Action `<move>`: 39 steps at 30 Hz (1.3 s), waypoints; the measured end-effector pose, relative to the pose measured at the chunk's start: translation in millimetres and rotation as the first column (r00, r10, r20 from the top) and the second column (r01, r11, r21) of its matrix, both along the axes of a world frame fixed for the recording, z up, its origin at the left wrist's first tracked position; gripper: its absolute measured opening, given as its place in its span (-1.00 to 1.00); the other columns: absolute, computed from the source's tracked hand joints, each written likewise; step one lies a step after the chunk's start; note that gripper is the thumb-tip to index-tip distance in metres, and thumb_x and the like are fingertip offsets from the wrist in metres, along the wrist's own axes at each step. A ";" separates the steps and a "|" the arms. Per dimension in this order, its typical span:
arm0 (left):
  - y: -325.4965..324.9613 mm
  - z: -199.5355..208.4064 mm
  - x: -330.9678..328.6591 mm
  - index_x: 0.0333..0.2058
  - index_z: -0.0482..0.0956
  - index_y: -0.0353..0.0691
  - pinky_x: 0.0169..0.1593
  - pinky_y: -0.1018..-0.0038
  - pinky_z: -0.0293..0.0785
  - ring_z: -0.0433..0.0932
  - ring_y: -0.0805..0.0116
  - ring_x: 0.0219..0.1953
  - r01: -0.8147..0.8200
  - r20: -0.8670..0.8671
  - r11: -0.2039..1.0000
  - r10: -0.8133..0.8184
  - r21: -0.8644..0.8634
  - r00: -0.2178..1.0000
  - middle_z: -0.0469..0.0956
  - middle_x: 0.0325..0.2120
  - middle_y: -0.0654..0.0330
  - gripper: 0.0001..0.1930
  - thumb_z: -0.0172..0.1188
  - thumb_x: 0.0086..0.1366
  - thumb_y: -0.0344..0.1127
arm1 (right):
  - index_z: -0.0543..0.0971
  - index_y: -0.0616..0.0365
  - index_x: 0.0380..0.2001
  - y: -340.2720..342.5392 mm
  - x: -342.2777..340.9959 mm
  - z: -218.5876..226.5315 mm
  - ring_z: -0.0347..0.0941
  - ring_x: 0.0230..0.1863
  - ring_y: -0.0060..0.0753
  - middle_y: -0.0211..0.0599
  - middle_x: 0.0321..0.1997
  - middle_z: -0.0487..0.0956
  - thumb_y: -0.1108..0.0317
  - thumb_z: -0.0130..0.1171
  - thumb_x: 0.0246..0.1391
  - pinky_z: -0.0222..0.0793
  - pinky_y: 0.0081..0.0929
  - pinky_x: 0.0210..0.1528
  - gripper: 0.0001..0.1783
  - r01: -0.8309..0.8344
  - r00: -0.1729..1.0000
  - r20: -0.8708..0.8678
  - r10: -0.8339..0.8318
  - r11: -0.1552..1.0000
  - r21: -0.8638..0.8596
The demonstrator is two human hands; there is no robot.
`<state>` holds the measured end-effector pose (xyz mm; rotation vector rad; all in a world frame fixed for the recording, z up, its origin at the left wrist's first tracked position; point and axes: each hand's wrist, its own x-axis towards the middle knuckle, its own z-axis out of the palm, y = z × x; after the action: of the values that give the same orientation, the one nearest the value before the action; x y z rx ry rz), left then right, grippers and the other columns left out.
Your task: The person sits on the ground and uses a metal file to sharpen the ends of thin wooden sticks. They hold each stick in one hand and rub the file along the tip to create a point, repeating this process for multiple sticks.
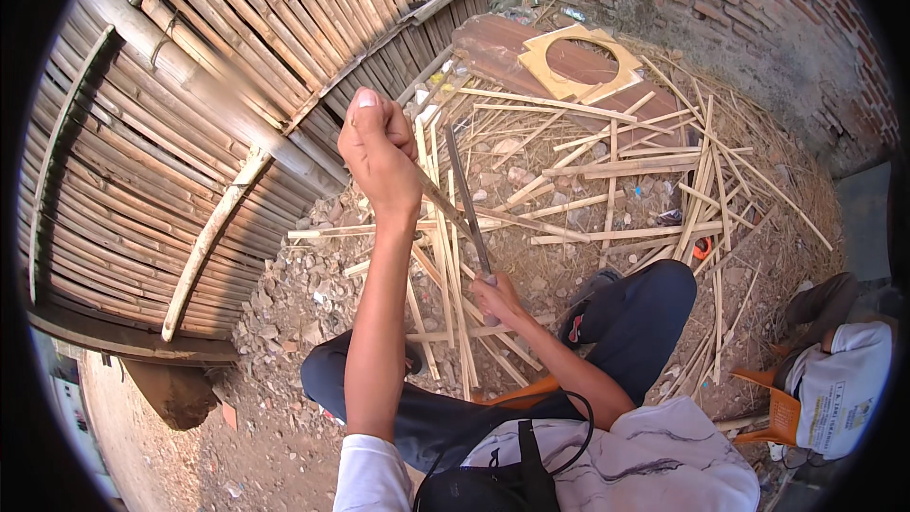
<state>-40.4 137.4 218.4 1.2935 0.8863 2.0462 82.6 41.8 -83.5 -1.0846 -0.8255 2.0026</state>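
Observation:
My left hand point(379, 152) is raised in front of me, its fingers closed in a fist. From it a bamboo strip point(442, 201) slants down and to the right, and its lower part meets a long knife. My right hand point(498, 300), lower and nearer my knees, is wrapped around the handle of that knife point(464, 175). The dark, narrow blade points up and away from me, crossing the strip. Beneath both hands, pale split bamboo strips point(453, 308) lie piled on the ground between my legs.
More bamboo strips point(621, 169) are strewn ahead and right. Beyond them lie a brown board point(488, 45) and a yellow panel with a round hole point(540, 68). A bamboo-slat wall point(133, 171) stands left, a brick wall point(739, 24) behind. At right, another person point(839, 374) sits beside an orange chair point(783, 411).

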 end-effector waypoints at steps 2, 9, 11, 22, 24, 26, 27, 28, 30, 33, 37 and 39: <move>-0.5 -0.2 0.7 -0.53 0.15 -0.07 -0.63 0.59 -0.13 -0.02 0.67 -0.69 -0.049 -0.033 0.999 0.049 0.002 0.998 0.06 -0.71 0.44 -0.58 -0.13 0.59 -0.13 | 0.37 0.02 -0.53 -0.6 -11.7 0.7 0.13 -0.73 -0.71 -0.59 -0.66 0.27 0.38 0.15 0.12 0.06 -0.57 -0.69 -0.80 0.026 0.999 -0.021 -0.026 0.999 -0.027; 8.6 -3.8 -16.0 -0.53 0.12 -0.06 -0.64 0.57 -0.13 -0.03 0.66 -0.70 -0.064 -0.013 0.998 0.064 -0.007 0.998 0.06 -0.71 0.43 -0.55 -0.14 0.61 -0.09 | 0.40 0.04 -0.59 2.2 -1.5 -55.8 0.14 -0.79 -0.62 -0.55 -0.75 0.25 0.34 0.16 0.06 0.09 -0.51 -0.73 -0.80 -0.011 0.976 0.210 0.049 0.983 -0.182; 14.1 -2.1 -22.3 -0.53 0.12 -0.06 -0.65 0.57 -0.13 -0.04 0.65 -0.70 -0.076 0.009 0.997 0.076 -0.024 0.997 0.05 -0.71 0.43 -0.55 -0.14 0.61 -0.08 | 0.41 0.05 -0.57 5.2 2.8 -47.4 0.16 -0.78 -0.62 -0.55 -0.74 0.27 0.36 0.15 0.08 0.09 -0.52 -0.73 -0.81 -0.017 0.977 0.205 0.057 0.981 -0.195; -1.3 -5.8 -26.6 -0.52 0.13 -0.07 -0.64 0.54 -0.10 -0.06 0.61 -0.69 0.037 0.031 0.999 -0.036 -0.021 0.999 0.00 -0.71 0.41 -0.57 -0.10 0.58 -0.08 | 0.40 0.04 -0.57 6.5 -28.0 9.2 0.14 -0.77 -0.66 -0.56 -0.70 0.31 0.40 0.15 0.09 0.04 -0.53 -0.73 -0.80 0.033 0.994 0.107 -0.031 0.999 -0.010; -3.3 -5.4 -28.5 -0.52 0.12 -0.07 -0.63 0.54 -0.12 -0.06 0.61 -0.69 0.037 0.026 0.999 -0.037 -0.006 0.999 0.00 -0.70 0.42 -0.57 -0.09 0.57 -0.09 | 0.39 0.04 -0.59 0.7 -10.7 -30.4 0.13 -0.77 -0.65 -0.55 -0.70 0.31 0.40 0.15 0.06 0.06 -0.49 -0.73 -0.80 -0.014 0.990 0.138 0.040 0.982 -0.187; -4.4 -2.7 -31.3 -0.52 0.11 -0.06 -0.63 0.54 -0.13 -0.06 0.62 -0.68 0.112 0.055 0.994 -0.112 -0.007 0.992 0.00 -0.70 0.42 -0.58 -0.09 0.57 -0.09 | 0.37 0.04 -0.62 -1.0 20.4 -91.9 0.14 -0.78 -0.62 -0.52 -0.70 0.31 0.41 0.14 0.01 0.12 -0.42 -0.71 -0.80 -0.027 0.986 0.145 0.080 0.942 -0.334; -6.5 -2.4 -36.8 -0.52 0.10 -0.06 -0.63 0.54 -0.14 -0.07 0.62 -0.68 0.140 0.066 0.990 -0.139 -0.010 0.988 0.00 -0.70 0.42 -0.58 -0.10 0.57 -0.08 | 0.39 0.05 -0.62 -2.7 29.0 -105.8 0.15 -0.77 -0.59 -0.50 -0.71 0.30 0.39 0.14 0.02 0.13 -0.42 -0.70 -0.80 -0.051 0.970 0.207 0.126 0.941 -0.335; -7.1 -2.5 -36.4 -0.52 0.10 -0.06 -0.63 0.54 -0.15 -0.07 0.62 -0.68 0.137 0.059 0.991 -0.136 -0.006 0.989 0.00 -0.70 0.42 -0.58 -0.10 0.56 -0.08 | 0.40 0.05 -0.63 -0.9 39.5 -116.0 0.16 -0.77 -0.56 -0.48 -0.71 0.30 0.37 0.14 0.03 0.14 -0.42 -0.69 -0.79 -0.069 0.947 0.273 0.167 0.940 -0.335; -10.9 -3.3 -29.9 -0.52 0.10 -0.05 -0.63 0.54 -0.16 -0.07 0.63 -0.68 0.127 0.048 0.992 -0.127 -0.007 0.991 0.00 -0.70 0.42 -0.58 -0.10 0.56 -0.08 | 0.42 0.06 -0.64 0.7 42.8 -118.6 0.17 -0.76 -0.53 -0.47 -0.72 0.29 0.34 0.14 0.04 0.15 -0.43 -0.68 -0.78 -0.076 0.925 0.330 0.188 0.943 -0.324; -10.7 -1.8 -21.7 -0.52 0.10 -0.05 -0.63 0.54 -0.16 -0.08 0.63 -0.68 0.123 0.037 0.992 -0.123 -0.008 0.992 -0.01 -0.71 0.43 -0.58 -0.10 0.56 -0.09 | 0.40 0.07 -0.64 8.1 34.3 -104.8 0.14 -0.76 -0.55 -0.49 -0.71 0.28 0.32 0.15 0.05 0.12 -0.46 -0.67 -0.76 -0.042 0.949 0.291 0.119 0.966 -0.256; -11.6 -2.3 -17.8 -0.52 0.10 -0.04 -0.63 0.54 -0.17 -0.09 0.63 -0.68 0.066 0.011 0.998 -0.066 -0.018 0.998 -0.02 -0.71 0.43 -0.59 -0.10 0.54 -0.08 | 0.34 0.05 -0.61 15.1 8.0 -27.7 0.10 -0.75 -0.60 -0.52 -0.70 0.24 0.37 0.16 0.02 0.08 -0.51 -0.68 -0.77 -0.058 0.984 0.157 0.079 0.989 -0.133; -11.7 -0.8 -14.8 -0.52 0.09 -0.02 -0.61 0.52 -0.20 -0.12 0.61 -0.68 0.067 -0.006 0.997 -0.067 -0.040 0.998 -0.04 -0.72 0.45 -0.58 -0.07 0.51 -0.02 | 0.31 0.04 -0.59 17.0 3.9 0.3 0.08 -0.75 -0.62 -0.54 -0.70 0.22 0.40 0.15 0.01 0.07 -0.51 -0.69 -0.77 -0.067 0.992 0.107 0.072 0.996 -0.051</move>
<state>-55.3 125.7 217.7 1.2928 0.8706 1.9643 86.4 58.7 -83.3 -1.2163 -0.8868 2.0441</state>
